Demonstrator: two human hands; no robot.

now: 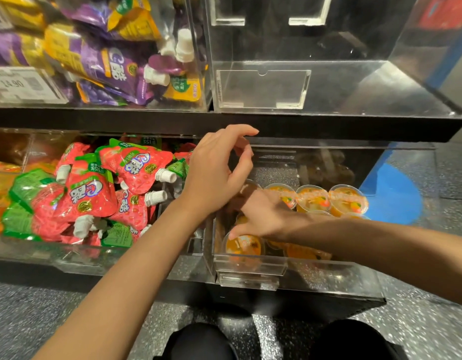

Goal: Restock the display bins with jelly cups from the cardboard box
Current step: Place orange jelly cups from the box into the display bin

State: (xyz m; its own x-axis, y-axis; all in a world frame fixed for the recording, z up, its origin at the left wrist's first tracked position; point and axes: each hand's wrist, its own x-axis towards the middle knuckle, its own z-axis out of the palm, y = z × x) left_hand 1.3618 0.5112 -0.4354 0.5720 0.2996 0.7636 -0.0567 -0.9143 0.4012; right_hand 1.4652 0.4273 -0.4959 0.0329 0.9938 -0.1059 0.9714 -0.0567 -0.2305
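- Several jelly cups (313,197) are sitting in the lower clear bin (250,268); right hand (261,216) is pressing spread fingers (233,233) onto a front cup (244,246)
- left hand (219,167) is hovering above, fingers loosely apart, empty; strawberry pouches (94,188) are filling the neighbouring bin

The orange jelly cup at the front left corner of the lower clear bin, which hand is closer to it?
Right. The right hand has fingertips on the orange jelly cup; the left hand is open above and behind it, near the shelf edge.
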